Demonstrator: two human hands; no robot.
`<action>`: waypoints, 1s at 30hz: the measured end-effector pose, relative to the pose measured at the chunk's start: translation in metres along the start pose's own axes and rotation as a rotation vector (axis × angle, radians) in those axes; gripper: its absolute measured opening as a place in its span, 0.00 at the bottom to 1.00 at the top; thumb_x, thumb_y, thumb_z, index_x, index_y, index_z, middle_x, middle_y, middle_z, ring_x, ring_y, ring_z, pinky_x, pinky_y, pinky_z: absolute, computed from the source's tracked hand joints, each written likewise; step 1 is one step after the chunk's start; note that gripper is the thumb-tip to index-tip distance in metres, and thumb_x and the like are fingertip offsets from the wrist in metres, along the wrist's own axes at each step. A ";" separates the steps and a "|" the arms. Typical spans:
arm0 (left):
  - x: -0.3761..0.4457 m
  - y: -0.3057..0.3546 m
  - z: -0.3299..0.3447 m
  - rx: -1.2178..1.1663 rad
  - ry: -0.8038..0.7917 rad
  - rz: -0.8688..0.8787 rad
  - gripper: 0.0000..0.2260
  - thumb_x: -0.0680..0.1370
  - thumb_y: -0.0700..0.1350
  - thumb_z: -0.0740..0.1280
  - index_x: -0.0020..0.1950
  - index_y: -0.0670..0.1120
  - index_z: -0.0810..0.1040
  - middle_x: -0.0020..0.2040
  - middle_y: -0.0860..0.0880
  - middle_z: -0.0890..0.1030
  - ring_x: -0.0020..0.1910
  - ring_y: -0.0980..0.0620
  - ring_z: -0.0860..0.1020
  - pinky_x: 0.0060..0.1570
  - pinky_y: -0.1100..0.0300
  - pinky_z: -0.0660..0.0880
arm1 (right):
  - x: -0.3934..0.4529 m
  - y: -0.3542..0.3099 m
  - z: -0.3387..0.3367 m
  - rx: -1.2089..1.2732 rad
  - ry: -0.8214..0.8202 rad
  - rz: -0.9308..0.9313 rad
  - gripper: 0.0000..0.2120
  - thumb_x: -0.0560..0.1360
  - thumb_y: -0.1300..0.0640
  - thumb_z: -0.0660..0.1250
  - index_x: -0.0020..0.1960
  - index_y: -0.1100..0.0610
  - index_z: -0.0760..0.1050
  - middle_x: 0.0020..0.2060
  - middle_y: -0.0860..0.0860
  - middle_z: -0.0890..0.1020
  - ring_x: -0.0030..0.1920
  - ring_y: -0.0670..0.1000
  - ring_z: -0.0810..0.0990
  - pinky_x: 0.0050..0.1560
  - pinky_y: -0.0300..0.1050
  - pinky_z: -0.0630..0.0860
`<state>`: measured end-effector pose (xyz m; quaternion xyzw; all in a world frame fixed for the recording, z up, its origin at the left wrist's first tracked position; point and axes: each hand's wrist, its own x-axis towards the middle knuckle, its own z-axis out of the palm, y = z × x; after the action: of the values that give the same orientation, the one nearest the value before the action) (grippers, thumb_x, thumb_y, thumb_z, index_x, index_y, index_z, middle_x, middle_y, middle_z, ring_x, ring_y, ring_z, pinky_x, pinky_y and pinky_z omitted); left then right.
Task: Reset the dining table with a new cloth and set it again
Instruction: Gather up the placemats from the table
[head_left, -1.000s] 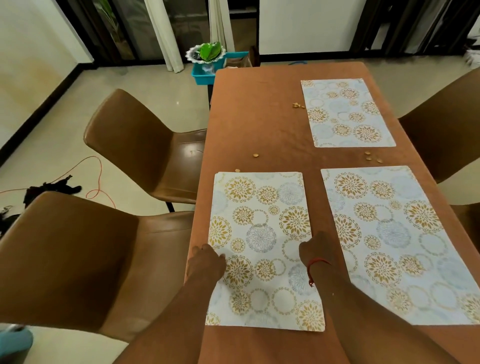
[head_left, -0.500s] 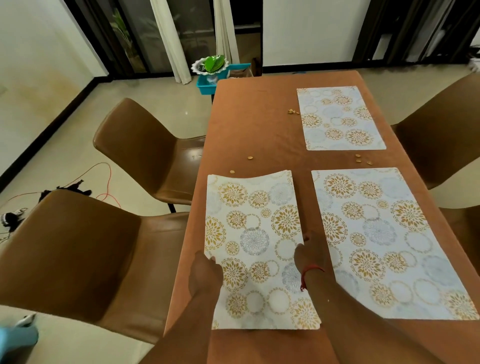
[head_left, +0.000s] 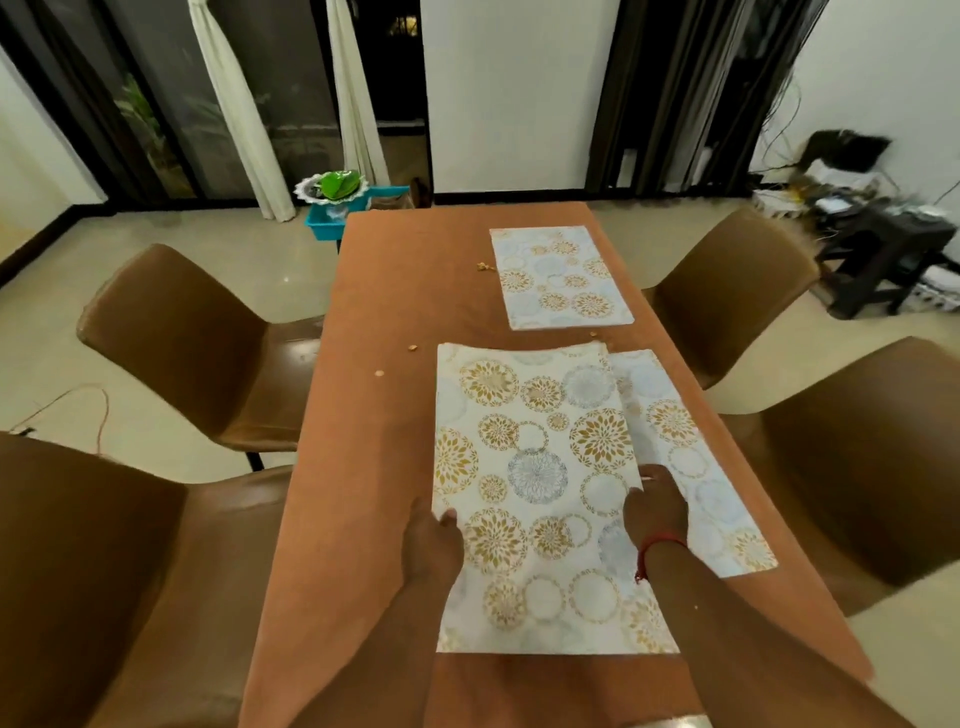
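A: Three placemats on the desk (head_left: 374, 467), w/ the orange-brown cloth (head_left: 395, 291) under them. What changed?

B: Near placemat (head_left: 530, 467) was flat at the left place a sec ago. Now it's lifted and carried right, so its right side overlaps the right placemat (head_left: 691, 457). Far edge looks raised a bit.

A: Hands?

B: Left hand (head_left: 434, 540) pinches the mat's left edge, thumb on top, fingers under, I think. Right hand (head_left: 655, 506) grips the right edge, fingers curled over it; red thread on that wrist.

A: Third one?

B: Far placemat (head_left: 561, 278) hasn't moved, lies flat at the far right place, well apart from the hands.

A: So what's that mean for the job?

B: Prob. the clearing stage: mats being stacked so the old cloth can come off. Crumbs (head_left: 413, 348) scattered on it, some near the far mat too. New cloth not seen anywhere.

A: Next?

B: My guess: drop it square onto the right one, then collect the far mat. Thin, floppy sheet, so could sag or slide if let go crooked.

A: Chairs?

B: Brown chairs (head_left: 197, 348) both sides, not in the way.
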<state>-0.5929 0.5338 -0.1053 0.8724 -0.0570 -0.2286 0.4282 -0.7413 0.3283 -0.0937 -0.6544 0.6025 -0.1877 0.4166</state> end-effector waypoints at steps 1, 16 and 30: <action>-0.005 0.005 0.009 -0.023 -0.027 -0.002 0.21 0.83 0.42 0.62 0.75 0.39 0.65 0.72 0.41 0.71 0.71 0.41 0.70 0.60 0.62 0.63 | 0.005 0.004 -0.013 0.012 0.003 0.007 0.18 0.77 0.68 0.58 0.65 0.59 0.73 0.62 0.59 0.79 0.59 0.61 0.77 0.56 0.47 0.73; 0.009 0.096 0.179 0.090 -0.048 -0.187 0.18 0.83 0.39 0.60 0.73 0.38 0.67 0.69 0.38 0.73 0.67 0.39 0.73 0.63 0.52 0.71 | 0.180 0.047 -0.088 -0.104 -0.183 0.030 0.27 0.77 0.70 0.56 0.74 0.56 0.66 0.62 0.59 0.78 0.30 0.50 0.77 0.23 0.38 0.69; 0.025 0.093 0.213 0.437 -0.140 -0.289 0.11 0.82 0.47 0.58 0.60 0.43 0.74 0.58 0.46 0.75 0.68 0.47 0.68 0.70 0.56 0.58 | 0.228 0.067 -0.088 -0.400 -0.289 0.053 0.23 0.74 0.61 0.62 0.70 0.55 0.66 0.66 0.60 0.69 0.59 0.63 0.75 0.55 0.55 0.78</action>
<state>-0.6569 0.3143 -0.1543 0.9253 -0.0092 -0.3296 0.1876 -0.8028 0.0893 -0.1529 -0.7280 0.5786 0.0419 0.3652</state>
